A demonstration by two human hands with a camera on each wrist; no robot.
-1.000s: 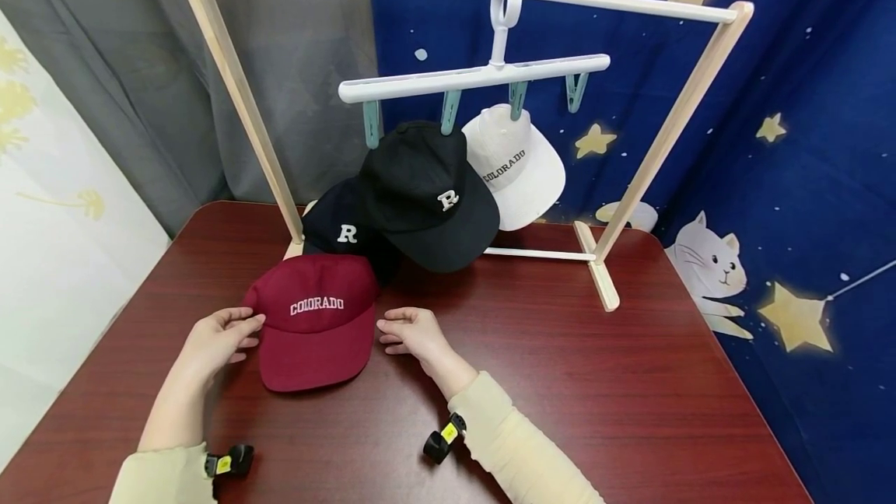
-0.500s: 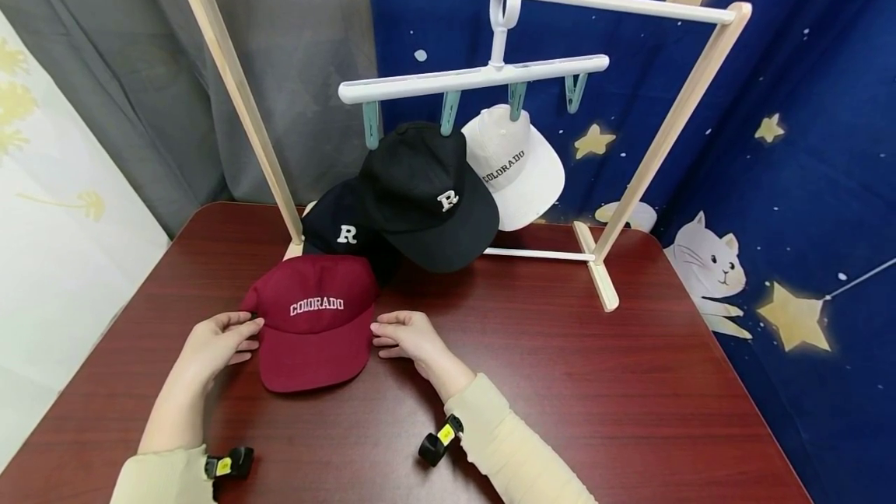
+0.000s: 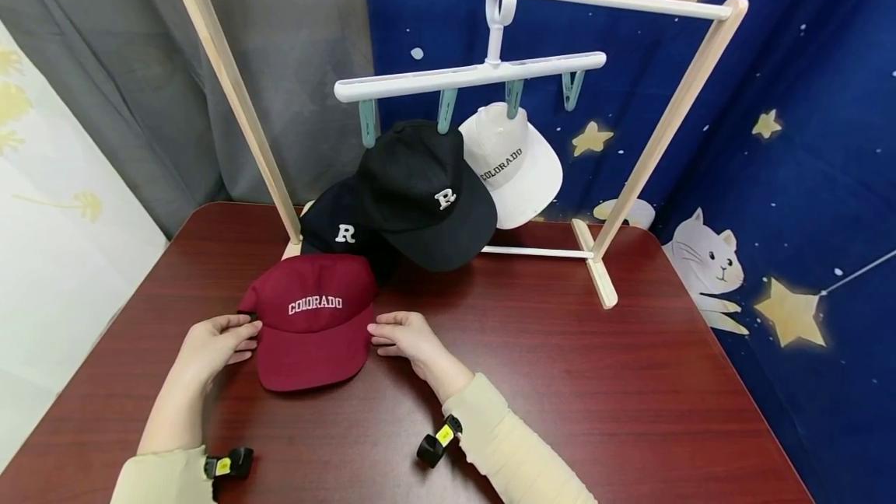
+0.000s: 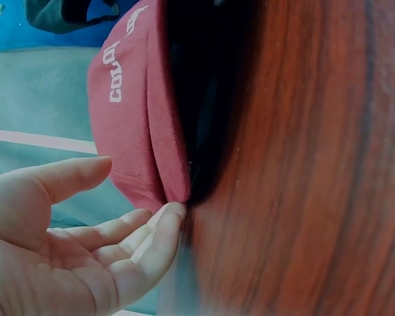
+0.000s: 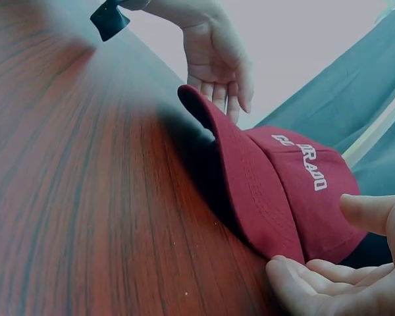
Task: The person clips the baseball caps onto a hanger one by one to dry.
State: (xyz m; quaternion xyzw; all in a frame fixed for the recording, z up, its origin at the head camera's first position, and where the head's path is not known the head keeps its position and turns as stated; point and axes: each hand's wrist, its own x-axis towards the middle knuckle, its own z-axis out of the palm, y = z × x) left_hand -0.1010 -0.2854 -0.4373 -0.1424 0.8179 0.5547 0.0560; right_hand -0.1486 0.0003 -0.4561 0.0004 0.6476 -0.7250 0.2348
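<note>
A dark red baseball cap (image 3: 315,325) with COLORADO lettering sits on the table, its brim toward me. My left hand (image 3: 217,348) is at the cap's left side. In the left wrist view its fingertips (image 4: 174,209) meet the lower edge of the cap, while the thumb stays apart. On the other side, my right hand (image 3: 413,344) has its fingers at the brim's right edge. The right wrist view shows those fingertips (image 5: 283,263) right at the brim corner, with the thumb (image 5: 368,212) raised away from the fabric. Neither hand grips the cap.
Behind it lies a navy cap (image 3: 344,212) with an R. A wooden rack (image 3: 231,92) carries a white clip hanger (image 3: 469,78); a black cap (image 3: 427,185) and a white cap (image 3: 514,169) hang from its clips. The red-brown table (image 3: 560,379) extends right.
My right hand has moved slightly left until its fingertips reach the brim's edge. The left hand and the red cap have barely moved.
</note>
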